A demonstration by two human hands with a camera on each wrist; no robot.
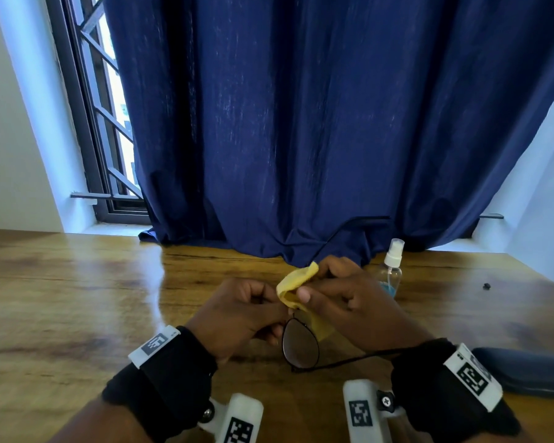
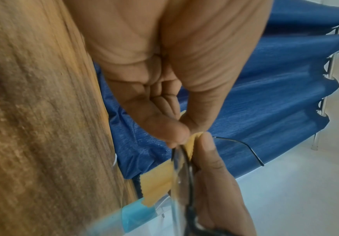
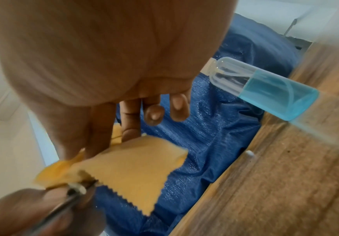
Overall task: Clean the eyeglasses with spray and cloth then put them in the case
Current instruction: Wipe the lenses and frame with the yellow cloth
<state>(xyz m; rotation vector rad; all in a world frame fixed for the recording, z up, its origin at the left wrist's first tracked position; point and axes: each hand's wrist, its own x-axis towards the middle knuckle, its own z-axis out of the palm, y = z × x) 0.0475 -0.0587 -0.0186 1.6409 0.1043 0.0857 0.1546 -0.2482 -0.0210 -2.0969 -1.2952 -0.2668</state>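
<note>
Black-rimmed eyeglasses [image 1: 300,346] are held above the wooden table [image 1: 77,298], one lens facing me and a temple arm trailing right. My left hand [image 1: 247,310] pinches the frame near the bridge; the lens [image 2: 179,180] shows edge-on in the left wrist view. My right hand [image 1: 330,290] grips the yellow cloth [image 1: 296,281], folded over the far lens. The cloth [image 3: 132,174] hangs below the fingers, its zigzag edge visible. The far lens is hidden by cloth and fingers. A clear spray bottle [image 1: 390,270] with blue liquid stands just behind my right hand.
A dark blue glasses case [image 1: 531,372] lies shut at the right edge of the table. A blue curtain [image 1: 301,123] hangs behind and drapes onto the table's back edge. A small black bit [image 1: 486,285] lies far right. The spray bottle [image 3: 265,87] is near my right hand.
</note>
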